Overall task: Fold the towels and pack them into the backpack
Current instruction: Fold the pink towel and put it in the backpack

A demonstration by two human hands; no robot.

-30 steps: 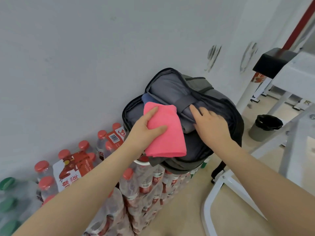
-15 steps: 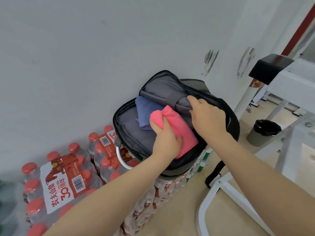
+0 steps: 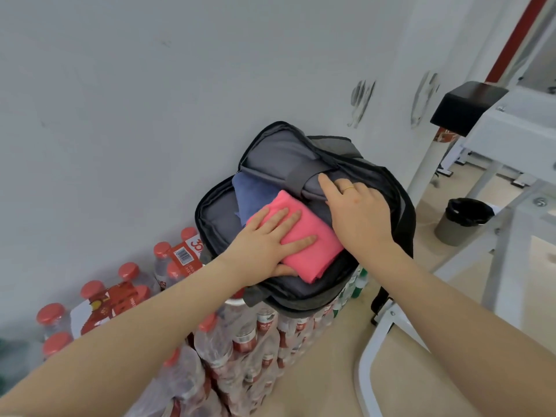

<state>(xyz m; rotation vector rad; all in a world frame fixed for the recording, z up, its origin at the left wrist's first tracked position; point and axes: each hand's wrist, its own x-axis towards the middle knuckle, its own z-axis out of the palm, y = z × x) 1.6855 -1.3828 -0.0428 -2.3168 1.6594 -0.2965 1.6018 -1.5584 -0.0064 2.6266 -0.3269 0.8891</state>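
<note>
A grey backpack (image 3: 216, 218) lies open on a stack of bottle packs, against the wall. A folded blue towel (image 3: 252, 191) sits inside it. Partly over that lies a folded pink towel (image 3: 316, 236), its lower end sticking out over the front rim. My left hand (image 3: 270, 239) holds the pink towel, with straight fingers flat on top and the thumb tucked under its edge. My right hand (image 3: 358, 212) lies palm down on the backpack's grey inner divider (image 3: 301, 176), beside the pink towel, index finger stretched out.
Shrink-wrapped packs of red-capped water bottles (image 3: 240, 341) carry the backpack and spread to the left. A white metal table frame (image 3: 376, 341) stands close on the right. Behind it are a dark-lined bin (image 3: 463, 218) on the floor and a black box (image 3: 466, 106).
My left hand has gone from a fist round the pink towel's end to flat fingers on top of it. The towel now lies flatter in the backpack. My right hand has stayed on the divider.
</note>
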